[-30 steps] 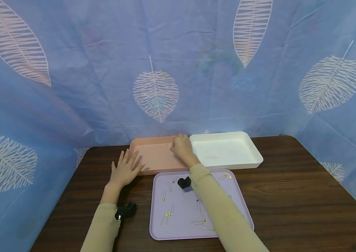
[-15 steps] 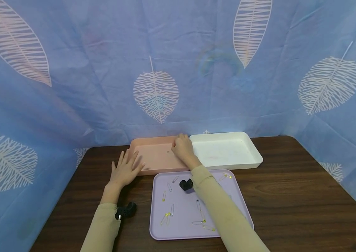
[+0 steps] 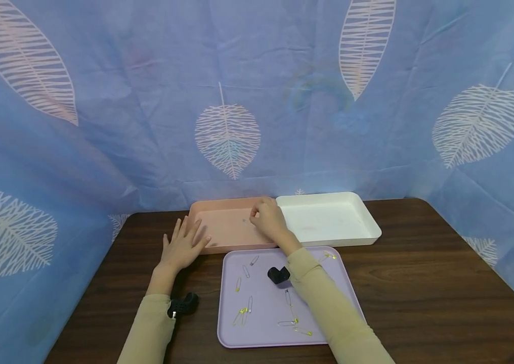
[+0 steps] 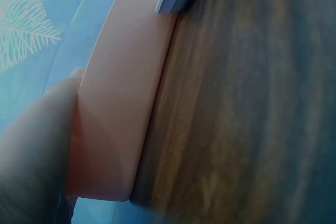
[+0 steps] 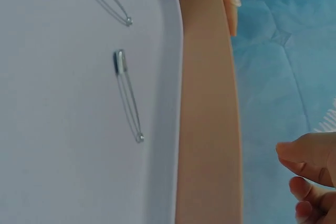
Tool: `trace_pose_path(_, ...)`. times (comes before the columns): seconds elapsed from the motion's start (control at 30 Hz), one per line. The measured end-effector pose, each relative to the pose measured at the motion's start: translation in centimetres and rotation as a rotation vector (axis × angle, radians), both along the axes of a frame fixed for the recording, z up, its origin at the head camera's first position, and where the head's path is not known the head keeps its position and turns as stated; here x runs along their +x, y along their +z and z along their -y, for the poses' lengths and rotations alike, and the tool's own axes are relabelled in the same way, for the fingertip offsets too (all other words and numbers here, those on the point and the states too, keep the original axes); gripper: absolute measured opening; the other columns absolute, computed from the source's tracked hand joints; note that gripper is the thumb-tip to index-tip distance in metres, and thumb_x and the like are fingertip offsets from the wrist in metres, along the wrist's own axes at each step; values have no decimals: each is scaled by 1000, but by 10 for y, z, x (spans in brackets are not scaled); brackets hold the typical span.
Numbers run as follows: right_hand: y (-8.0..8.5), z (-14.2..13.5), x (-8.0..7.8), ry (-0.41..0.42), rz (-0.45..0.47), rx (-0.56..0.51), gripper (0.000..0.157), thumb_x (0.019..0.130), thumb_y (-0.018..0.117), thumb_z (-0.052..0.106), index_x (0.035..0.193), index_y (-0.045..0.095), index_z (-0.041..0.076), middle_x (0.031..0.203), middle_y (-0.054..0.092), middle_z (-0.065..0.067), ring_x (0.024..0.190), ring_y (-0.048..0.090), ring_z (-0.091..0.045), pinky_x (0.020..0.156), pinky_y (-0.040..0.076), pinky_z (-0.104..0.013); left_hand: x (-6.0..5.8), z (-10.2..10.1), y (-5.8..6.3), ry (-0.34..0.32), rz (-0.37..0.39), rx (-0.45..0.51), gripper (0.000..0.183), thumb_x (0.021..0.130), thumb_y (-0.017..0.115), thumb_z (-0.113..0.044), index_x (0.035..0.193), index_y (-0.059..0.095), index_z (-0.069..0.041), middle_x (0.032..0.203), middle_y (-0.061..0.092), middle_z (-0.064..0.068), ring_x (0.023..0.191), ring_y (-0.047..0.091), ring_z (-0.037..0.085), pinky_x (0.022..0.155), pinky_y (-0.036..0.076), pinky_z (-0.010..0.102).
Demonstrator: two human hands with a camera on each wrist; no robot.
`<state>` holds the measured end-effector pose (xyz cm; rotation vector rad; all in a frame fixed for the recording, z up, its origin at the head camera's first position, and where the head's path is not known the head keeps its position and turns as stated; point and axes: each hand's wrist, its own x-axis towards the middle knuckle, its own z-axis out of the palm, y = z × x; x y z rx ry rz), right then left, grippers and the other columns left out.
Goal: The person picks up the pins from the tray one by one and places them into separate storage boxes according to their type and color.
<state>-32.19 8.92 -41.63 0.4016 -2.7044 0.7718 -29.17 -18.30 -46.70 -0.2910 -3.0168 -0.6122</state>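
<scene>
My left hand (image 3: 179,250), fingers spread, rests at the near left corner of the pink tray (image 3: 220,227). In the left wrist view, part of that hand lies at the pink tray's wall (image 4: 121,77). My right hand (image 3: 269,218) hovers over the pink tray's right end, fingers loosely curled. No object shows between the fingertips of the right hand (image 5: 315,171) in the right wrist view. A tiny metallic item (image 3: 244,220) lies in the pink tray. Silver safety pins (image 5: 128,95) and yellow-headed safety pins (image 3: 243,311) are scattered on the purple tray (image 3: 266,333).
A white tray (image 3: 325,222) stands right of the pink one, at the back of the dark wooden table (image 3: 421,283). Behind hangs a blue cloth (image 3: 161,126) with white leaf prints. A black wrist device (image 3: 279,275) overhangs the purple tray.
The tiny metallic item has come into view on the pink tray's floor beside the right hand. The right hand has drawn slightly back and right; the left hand stays put.
</scene>
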Motion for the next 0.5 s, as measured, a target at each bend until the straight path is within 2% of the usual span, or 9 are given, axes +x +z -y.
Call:
trace_pose_path(0.17, 5, -7, 6, 45, 33, -37, 14, 84, 75, 13, 72, 68, 10, 106, 63, -12, 109, 56, -31, 99, 44, -47, 1, -1, 3, -1, -6, -2, 78, 92, 39, -70, 156, 23, -28, 166, 2, 12, 152, 0, 38, 108, 5, 77)
trace_pose_path(0.3, 8, -10, 11, 71, 72, -62, 13, 83, 76, 14, 74, 68, 9, 105, 61, -11, 100, 54, -28, 94, 44, -44, 1, -2, 4, 0, -4, -6, 78, 92, 39, -71, 156, 24, -28, 166, 2, 12, 152, 1, 38, 108, 6, 77)
trace_pose_path(0.5, 9, -14, 19, 118, 143, -96, 9, 84, 74, 15, 78, 69, 10, 103, 55, -10, 98, 50, -27, 87, 44, -41, 1, -2, 2, 6, 4, -20, 80, 92, 37, -73, 156, 21, -29, 165, 2, 13, 152, 0, 38, 108, 6, 77)
